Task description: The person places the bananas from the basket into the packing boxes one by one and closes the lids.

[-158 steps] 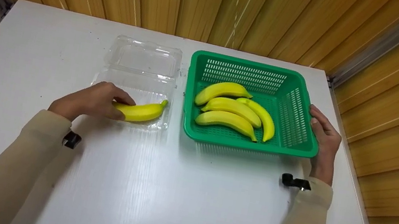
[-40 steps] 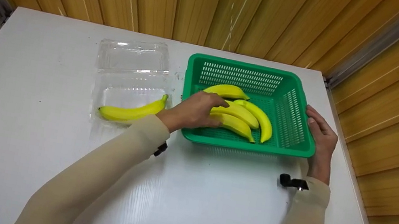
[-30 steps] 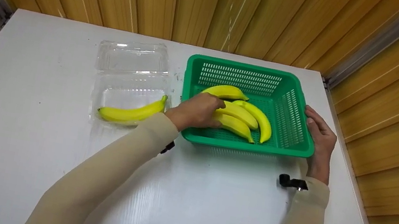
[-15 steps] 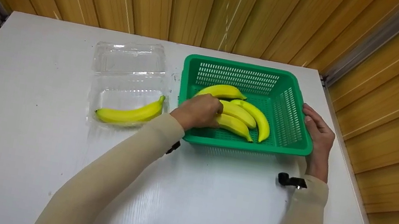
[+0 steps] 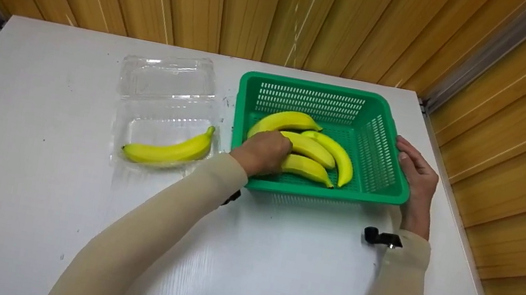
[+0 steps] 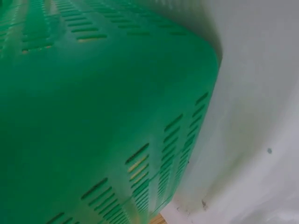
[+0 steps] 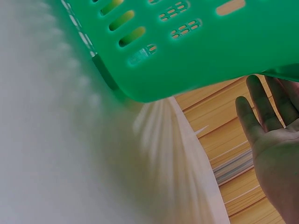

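In the head view my left hand (image 5: 262, 153) reaches over the left side of a green plastic basket (image 5: 319, 194). Its fingers curl down around the left end of the front banana (image 5: 307, 169), hiding that end. Several other bananas (image 5: 311, 149) lie beside it in the basket. My right hand (image 5: 418, 177) is at the basket's right side; in the right wrist view the fingers of this hand (image 7: 275, 135) stretch straight up to the underside of the rim. The left wrist view shows the basket's outer wall (image 6: 93, 102), with the left hand out of sight.
Left of the basket, a clear plastic clamshell box (image 5: 169, 81) lies with its lid folded back. One banana (image 5: 167, 151) rests in its front half, stem to the right. Both stand on a white table (image 5: 42, 141) backed by wood-panelled walls (image 5: 250, 4).
My left hand has let go of the banana in the clamshell and moved right into the basket. Its fingers have closed on the front banana, which has shifted slightly. The right hand stays put.
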{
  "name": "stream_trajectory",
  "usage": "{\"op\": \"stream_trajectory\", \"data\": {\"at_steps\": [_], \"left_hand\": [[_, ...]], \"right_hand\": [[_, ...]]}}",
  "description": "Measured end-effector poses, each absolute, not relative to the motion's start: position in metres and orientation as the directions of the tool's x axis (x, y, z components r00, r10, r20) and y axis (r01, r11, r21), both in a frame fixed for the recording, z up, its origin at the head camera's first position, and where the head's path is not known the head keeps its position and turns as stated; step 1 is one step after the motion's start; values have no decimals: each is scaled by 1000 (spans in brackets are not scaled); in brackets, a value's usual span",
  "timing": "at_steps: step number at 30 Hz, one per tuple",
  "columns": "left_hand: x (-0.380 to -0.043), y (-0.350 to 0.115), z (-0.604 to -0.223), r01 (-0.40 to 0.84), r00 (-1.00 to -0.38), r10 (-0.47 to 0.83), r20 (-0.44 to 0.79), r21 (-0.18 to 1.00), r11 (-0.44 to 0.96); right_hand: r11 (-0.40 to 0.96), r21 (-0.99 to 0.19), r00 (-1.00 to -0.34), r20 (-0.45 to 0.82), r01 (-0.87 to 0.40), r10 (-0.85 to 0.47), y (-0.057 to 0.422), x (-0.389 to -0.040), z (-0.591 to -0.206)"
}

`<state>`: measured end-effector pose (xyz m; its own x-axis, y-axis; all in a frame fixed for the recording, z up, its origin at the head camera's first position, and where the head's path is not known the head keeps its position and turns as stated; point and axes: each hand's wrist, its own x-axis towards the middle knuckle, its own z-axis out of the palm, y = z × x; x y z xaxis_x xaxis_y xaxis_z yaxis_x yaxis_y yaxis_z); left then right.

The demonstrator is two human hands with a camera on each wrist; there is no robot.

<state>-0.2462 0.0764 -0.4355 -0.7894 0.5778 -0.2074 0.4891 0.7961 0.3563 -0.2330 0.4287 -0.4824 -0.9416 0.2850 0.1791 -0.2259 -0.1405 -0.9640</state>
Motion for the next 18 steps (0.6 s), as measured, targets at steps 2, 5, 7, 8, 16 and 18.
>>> {"op": "stream_trajectory", "data": {"at_steps": [2,5,7,8,16,18], "left_hand": [[-246,78,-436,499,-779,595,-198,379,779],[-247,79,-437,505,-770,613,-179,416,756],[-247,79,-437,499,-776,611,-155,442,745],[-247,79,-437,492,-783,606,-139,457,741],[-243,78,-431,447,-840,541,44,622,643],[-242,78,-429,460,-844,527,102,644,612]], "right_hand": [[-143,-961,-940,187,-235,287,429,-233,-482],[-152,-961,-940,181,-231,290,428,-234,-482],[-152,-963,-942,172,-222,288,428,-234,-482],[-151,-964,-943,169,-219,287,428,-234,-482],[-123,-972,-946,161,-202,283,428,-232,-481],[-118,-973,-945,160,-200,284,429,-231,-482]]}}
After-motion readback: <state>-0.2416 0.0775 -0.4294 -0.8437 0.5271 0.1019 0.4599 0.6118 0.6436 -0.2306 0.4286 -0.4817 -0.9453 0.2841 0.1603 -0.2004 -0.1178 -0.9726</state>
